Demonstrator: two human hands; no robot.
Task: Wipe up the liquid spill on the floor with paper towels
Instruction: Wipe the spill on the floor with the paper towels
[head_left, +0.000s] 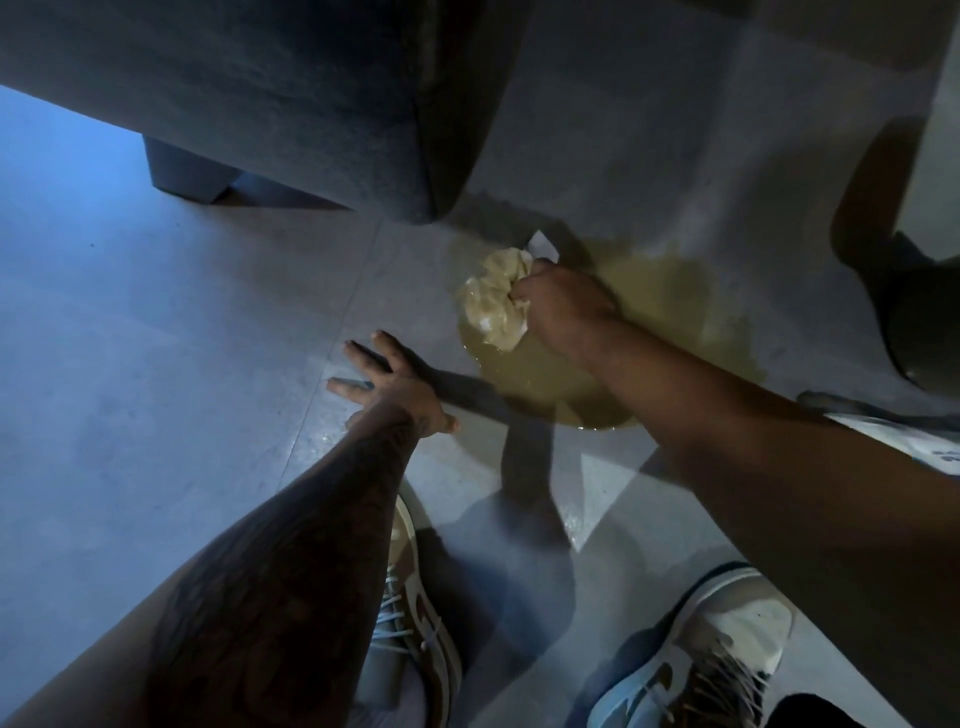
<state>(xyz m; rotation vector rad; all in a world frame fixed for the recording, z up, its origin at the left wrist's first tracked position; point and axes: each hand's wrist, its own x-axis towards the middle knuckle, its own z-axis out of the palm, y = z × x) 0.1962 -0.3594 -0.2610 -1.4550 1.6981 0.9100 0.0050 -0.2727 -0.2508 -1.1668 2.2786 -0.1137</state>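
1. The right hand (558, 304) reaches far from the right side of the scene, its forearm stretched out over the yellowish-green liquid puddle (644, 312) on the grey tiled floor (156, 364).
2. Its fingers are curled tight around a crumpled, soaked wad of cream paper towel (493, 304), pressing it down at the far left edge of the puddle.
3. One dry white corner of the wad sticks up on its far side.
4. The puddle spreads to the right of and nearer than the wad, lying under the right forearm.
5. The left hand (397, 384) lies flat on the floor just left of the puddle, fingers spread wide and holding nothing, with the tattooed forearm running straight from the near left.
6. A dark grey upholstered sofa corner (311, 104) with a blocky leg sits at far left, just beyond the wad.
7. Two pale lace-up sneakers stand near, the left sneaker (421, 623) under the left forearm and the right sneaker (717, 660) at near right.
8. A dark rounded object (919, 312) at the right edge is too dim to identify.
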